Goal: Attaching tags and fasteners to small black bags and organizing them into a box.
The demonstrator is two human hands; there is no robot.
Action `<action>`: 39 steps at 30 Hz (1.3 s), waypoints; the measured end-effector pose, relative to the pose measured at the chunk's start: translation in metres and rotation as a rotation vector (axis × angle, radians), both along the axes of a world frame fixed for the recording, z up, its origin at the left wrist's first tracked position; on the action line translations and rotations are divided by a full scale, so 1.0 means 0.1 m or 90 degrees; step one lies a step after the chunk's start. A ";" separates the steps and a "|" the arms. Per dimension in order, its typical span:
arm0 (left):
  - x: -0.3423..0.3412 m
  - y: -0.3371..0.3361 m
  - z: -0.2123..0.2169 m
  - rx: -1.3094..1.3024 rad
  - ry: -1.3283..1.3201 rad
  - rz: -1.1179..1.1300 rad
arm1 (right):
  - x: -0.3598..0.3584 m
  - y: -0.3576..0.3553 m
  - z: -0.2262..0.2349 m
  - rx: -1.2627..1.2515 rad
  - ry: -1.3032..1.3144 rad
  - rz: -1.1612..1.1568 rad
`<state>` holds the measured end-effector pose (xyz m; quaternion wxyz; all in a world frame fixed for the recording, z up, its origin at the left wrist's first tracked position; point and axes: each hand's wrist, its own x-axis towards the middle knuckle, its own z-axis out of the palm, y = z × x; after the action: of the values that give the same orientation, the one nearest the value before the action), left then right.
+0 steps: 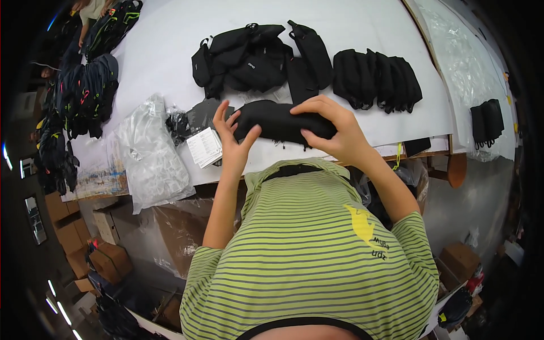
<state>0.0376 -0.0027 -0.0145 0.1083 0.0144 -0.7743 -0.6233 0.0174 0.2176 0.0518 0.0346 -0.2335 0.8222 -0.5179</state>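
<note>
A long, rounded black fabric pouch (272, 116) lies crosswise in front of me at the table's near edge. My right hand (337, 127) grips its right end, fingers over the top and thumb on the near side. At the pouch's left end is my left hand (229, 139), its fingers stretched up and apart. The left thumb is against or just in front of the fabric; I cannot tell which. Left of that hand lies a stack of white printed tags (204, 147), beside a dark grey flat piece (204, 115).
Black bags (249, 62) are heaped behind the pouch, with a row of black pouches (377, 79) to their right. Clear plastic bags (153, 153) lie at left. Dark backpacks (88, 93) pile at far left, near another person's arm (85, 31). Cardboard boxes (110, 262) stand below.
</note>
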 end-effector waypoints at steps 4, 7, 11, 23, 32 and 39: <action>-0.03 -0.15 0.06 -0.043 0.077 -0.206 | -0.04 0.19 -0.14 -0.132 -0.031 0.056; -0.03 -0.16 0.16 -0.130 0.056 -0.227 | -0.04 0.33 -0.12 -0.020 -0.176 0.138; -0.01 -0.11 0.06 -0.030 -0.053 -0.311 | -0.01 0.48 -0.09 0.038 -0.323 0.196; -0.02 -0.68 -0.57 0.008 -0.314 0.025 | -0.75 2.02 -1.03 0.125 0.176 -0.606; 0.20 -1.57 -1.49 -0.509 -0.183 0.338 | -1.14 2.20 -2.02 0.340 -0.141 -0.573; 0.28 -1.65 -1.53 -0.628 -0.274 0.444 | -1.36 2.31 -2.05 0.484 -0.325 -0.539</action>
<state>0.0653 -0.1673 -0.1680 0.1410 0.3388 -0.9243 -0.1051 -0.1185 0.4489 -0.1528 0.1020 0.2726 0.9361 -0.1974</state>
